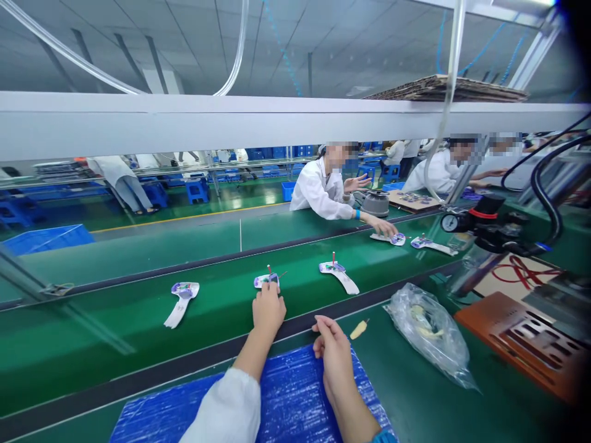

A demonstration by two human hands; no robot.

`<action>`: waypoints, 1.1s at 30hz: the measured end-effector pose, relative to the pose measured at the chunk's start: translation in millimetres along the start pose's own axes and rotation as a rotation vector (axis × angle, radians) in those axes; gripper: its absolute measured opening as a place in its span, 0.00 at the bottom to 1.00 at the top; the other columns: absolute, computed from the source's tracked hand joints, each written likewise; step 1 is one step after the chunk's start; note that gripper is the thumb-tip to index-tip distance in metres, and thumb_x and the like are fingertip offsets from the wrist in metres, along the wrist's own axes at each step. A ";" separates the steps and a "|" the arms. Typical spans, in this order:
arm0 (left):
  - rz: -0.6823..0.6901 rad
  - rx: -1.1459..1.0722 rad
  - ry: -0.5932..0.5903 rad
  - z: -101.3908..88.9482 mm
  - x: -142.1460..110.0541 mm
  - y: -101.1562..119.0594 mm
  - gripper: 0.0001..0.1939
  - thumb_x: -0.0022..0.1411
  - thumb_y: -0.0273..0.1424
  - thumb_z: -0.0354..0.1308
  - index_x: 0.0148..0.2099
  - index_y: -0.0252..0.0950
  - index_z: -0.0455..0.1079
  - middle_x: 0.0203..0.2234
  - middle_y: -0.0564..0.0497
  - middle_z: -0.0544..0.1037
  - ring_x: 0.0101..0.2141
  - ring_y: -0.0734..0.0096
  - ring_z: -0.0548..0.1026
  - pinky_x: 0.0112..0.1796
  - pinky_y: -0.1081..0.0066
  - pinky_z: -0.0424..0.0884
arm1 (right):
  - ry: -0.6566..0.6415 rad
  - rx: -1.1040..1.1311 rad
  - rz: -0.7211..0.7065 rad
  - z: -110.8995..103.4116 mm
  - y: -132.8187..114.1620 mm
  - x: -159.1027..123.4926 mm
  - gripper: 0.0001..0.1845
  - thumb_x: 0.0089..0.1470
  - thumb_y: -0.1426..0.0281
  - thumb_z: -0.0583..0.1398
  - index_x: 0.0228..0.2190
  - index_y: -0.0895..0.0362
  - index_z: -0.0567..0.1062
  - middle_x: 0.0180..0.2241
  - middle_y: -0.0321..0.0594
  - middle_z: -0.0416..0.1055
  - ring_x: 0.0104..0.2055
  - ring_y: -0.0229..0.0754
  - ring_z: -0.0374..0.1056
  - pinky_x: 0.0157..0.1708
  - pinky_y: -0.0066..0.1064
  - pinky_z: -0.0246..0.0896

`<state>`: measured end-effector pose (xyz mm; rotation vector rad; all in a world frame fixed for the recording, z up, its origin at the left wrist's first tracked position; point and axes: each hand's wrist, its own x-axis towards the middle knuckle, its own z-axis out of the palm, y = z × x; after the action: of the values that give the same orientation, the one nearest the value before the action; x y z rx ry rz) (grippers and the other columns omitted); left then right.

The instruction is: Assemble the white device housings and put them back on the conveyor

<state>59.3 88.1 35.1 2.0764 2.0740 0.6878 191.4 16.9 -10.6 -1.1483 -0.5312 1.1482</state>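
My left hand (269, 311) reaches onto the green belt, its fingers closed over a white plastic shell half (261, 281) with purple parts inside and a small red-tipped piece standing up. The fingers cover the shell's handle end. Close to the belt's near edge, above a blue wrapped pad (289, 394), is my right hand (333, 351). Its fingers are curled together at the thumb; what they hold, if anything, is hidden. A similar shell half with a long handle (344, 280) lies right of my left hand, and another (181, 301) lies to the left.
A co-worker's hand (381, 226) touches a shell half (398, 239) across the belt; one more (434, 246) lies beside it. A small yellowish piece (359, 329), a clear plastic bag (429, 332), an orange-brown fixture (521, 344) and a pressure gauge (449, 222) stand on my right.
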 end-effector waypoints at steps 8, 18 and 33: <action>0.283 -0.100 -0.203 -50.8 -106.6 -37.7 0.11 0.57 0.23 0.54 0.42 0.41 0.63 0.41 0.50 0.71 0.44 0.58 0.69 0.45 0.60 0.63 | -0.202 -0.235 -0.056 4.6 -8.9 -7.8 0.23 0.47 0.54 0.63 0.39 0.59 0.78 0.17 0.34 0.65 0.17 0.37 0.58 0.17 0.29 0.53; 0.148 -0.285 0.039 -6.5 -112.3 -20.4 0.10 0.62 0.37 0.55 0.44 0.39 0.62 0.38 0.48 0.72 0.40 0.58 0.71 0.40 0.60 0.66 | -0.516 -0.414 -0.229 9.4 -8.9 -22.4 0.10 0.53 0.64 0.60 0.31 0.56 0.80 0.31 0.41 0.71 0.30 0.41 0.65 0.28 0.30 0.59; -0.146 -1.051 -0.125 -14.2 -104.0 -41.0 0.21 0.59 0.47 0.56 0.45 0.36 0.66 0.48 0.44 0.72 0.30 0.71 0.73 0.33 0.69 0.70 | -0.547 -0.530 -0.266 14.5 -10.6 -28.4 0.11 0.55 0.63 0.60 0.29 0.56 0.79 0.30 0.39 0.69 0.31 0.40 0.64 0.31 0.30 0.56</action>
<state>20.9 -14.3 7.8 1.2957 1.2850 1.2200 173.3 -2.2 10.3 -1.1484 -1.4339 1.1130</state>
